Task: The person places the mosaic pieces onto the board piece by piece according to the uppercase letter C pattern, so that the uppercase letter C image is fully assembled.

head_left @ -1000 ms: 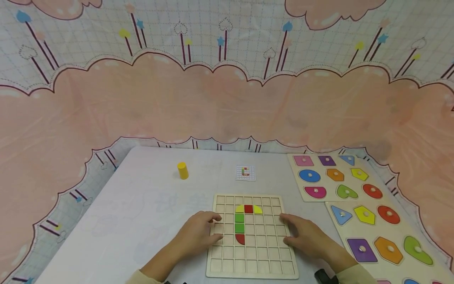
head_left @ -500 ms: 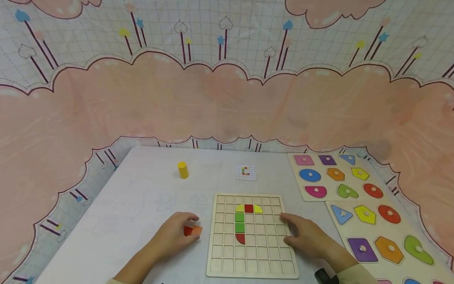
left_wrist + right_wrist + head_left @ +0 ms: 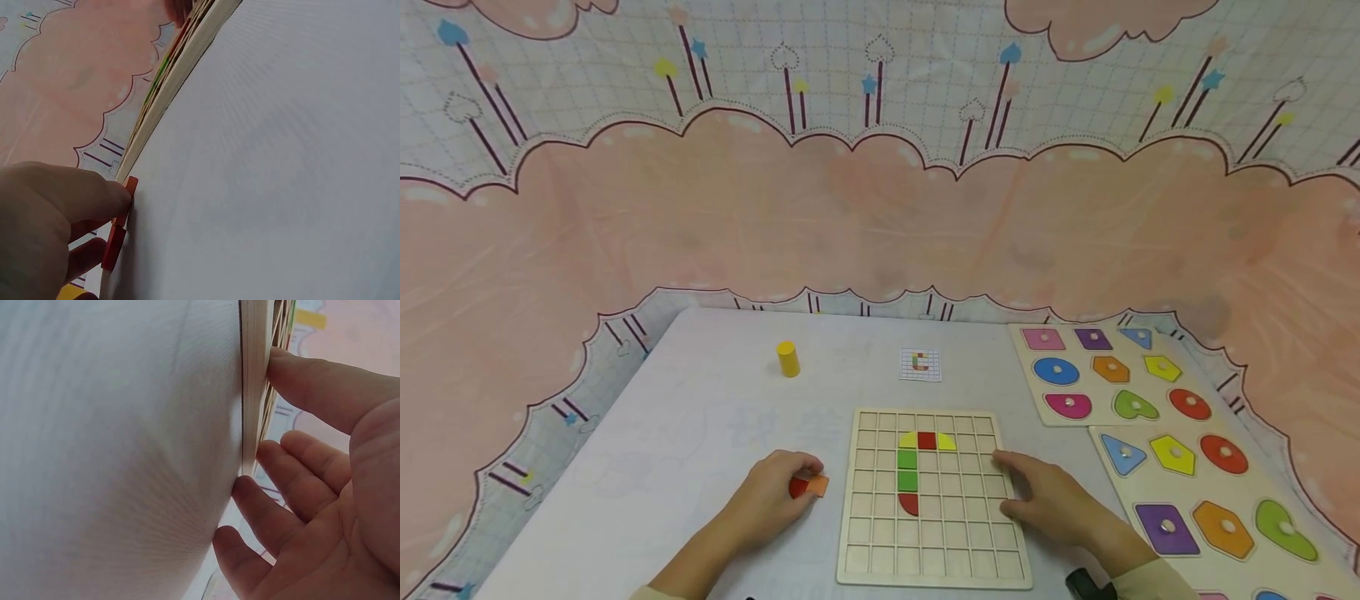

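Observation:
My left hand (image 3: 772,493) is left of the wooden grid board (image 3: 951,533). Its thumb and fingers pinch an orange block (image 3: 822,486), and a red block (image 3: 797,486) lies against it, partly hidden by the hand. In the left wrist view the thumb presses the orange block (image 3: 130,187), with the red block (image 3: 113,247) just below. My right hand (image 3: 1048,500) rests at the board's right edge, fingers loosely bent; the thumb lies on the rim in the right wrist view. Yellow, red and green pieces (image 3: 907,481) sit in the board's cells.
Behind the board lies a small pattern card (image 3: 920,365). A yellow cylinder (image 3: 787,359) stands at the back left. Two shape puzzle boards, the far one (image 3: 1097,389) and the near one (image 3: 1195,517), fill the right side of the white table (image 3: 647,442).
My left hand has left the board's left edge, moved left to the orange and red blocks, and drawn its fingers in on them. The right hand stays put.

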Available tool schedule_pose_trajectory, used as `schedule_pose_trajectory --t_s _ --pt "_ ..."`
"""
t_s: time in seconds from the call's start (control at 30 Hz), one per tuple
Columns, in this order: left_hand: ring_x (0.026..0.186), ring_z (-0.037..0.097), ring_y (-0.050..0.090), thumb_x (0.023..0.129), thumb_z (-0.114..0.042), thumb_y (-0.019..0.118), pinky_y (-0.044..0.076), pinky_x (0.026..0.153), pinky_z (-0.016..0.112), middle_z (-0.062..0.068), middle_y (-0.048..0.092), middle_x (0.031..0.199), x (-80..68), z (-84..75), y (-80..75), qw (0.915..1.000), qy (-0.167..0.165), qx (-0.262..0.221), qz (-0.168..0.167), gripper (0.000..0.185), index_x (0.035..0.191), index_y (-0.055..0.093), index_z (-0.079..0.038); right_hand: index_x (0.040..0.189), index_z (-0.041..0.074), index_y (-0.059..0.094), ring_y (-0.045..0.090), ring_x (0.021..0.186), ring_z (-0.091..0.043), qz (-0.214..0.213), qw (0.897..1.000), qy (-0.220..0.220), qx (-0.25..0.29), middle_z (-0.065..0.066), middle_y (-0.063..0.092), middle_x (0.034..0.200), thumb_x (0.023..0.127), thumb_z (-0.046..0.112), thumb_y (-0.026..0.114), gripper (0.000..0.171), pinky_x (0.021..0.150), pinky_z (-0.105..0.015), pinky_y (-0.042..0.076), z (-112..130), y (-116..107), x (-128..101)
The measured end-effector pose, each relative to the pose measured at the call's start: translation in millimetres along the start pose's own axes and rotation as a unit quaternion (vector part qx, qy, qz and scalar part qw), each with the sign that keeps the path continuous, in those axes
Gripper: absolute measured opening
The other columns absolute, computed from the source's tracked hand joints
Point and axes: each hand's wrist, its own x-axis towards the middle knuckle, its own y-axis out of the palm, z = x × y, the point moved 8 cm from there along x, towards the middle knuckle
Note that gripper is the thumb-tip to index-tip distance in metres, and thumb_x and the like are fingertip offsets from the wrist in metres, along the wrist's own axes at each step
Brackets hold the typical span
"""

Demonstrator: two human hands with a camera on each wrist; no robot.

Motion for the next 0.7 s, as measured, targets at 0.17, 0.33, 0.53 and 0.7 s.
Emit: schedule_pose_trajectory --t_s 0.17,0.33,0.53,0.7 --pt "0.097 0.014 0.058 0.08 -0.003 0.08 0.051 0.088 0.041 -0.005 0.064 0.1 2.1 1.4 2.2 0.9997 -0.022 0.009 0.008 0.028 0.105 0.07 -0.011 0.142 0.007 0.055 0.042 0.137 -0.041 0.001 1.0 -0.001 0.002 -0.014 0.054 0.143 0.081 0.021 0.083 0.068 0.11 -0.058 0.032 -0.8 0.2 -0.2" --pt "0.095 0.014 0.058 0.08 -0.002 0.079 0.052 0.085 0.037 -0.006 0.064 0.097 3.2 1.9 0.4 0.9996 -0.029 0.007 0.003 0.025 0.101 0.071 -0.012 0.14 0.007 0.056 0.042 0.137 -0.04 -0.002 1.0 -0.007 -0.002 -0.014 0.054 0.143 0.081 0.022 0.083 0.066 0.109 -0.058 0.033 0.4 -0.5 -0.1" --pt "0.093 0.012 0.057 0.08 -0.005 0.081 0.053 0.081 0.031 -0.006 0.062 0.097 6.1 3.0 0.9 0.9996 -0.022 0.014 0.004 0.025 0.101 0.07 -0.013 0.139 0.007 0.056 0.042 0.136 -0.041 -0.003 1.0 -0.008 -0.001 -0.014 0.054 0.143 0.081 0.022 0.083 0.065 0.109 -0.058 0.033 0.7 -0.6 0.1" --pt "0.095 0.014 0.057 0.079 -0.004 0.08 0.052 0.081 0.031 -0.006 0.063 0.098 6.8 4.3 0.7 0.9998 -0.012 0.013 0.012 0.026 0.102 0.07 -0.012 0.141 0.006 0.055 0.041 0.137 -0.041 -0.001 1.0 -0.005 0.005 -0.015 0.053 0.143 0.082 0.022 0.082 0.068 0.109 -0.058 0.032 -0.7 0.2 0.3"
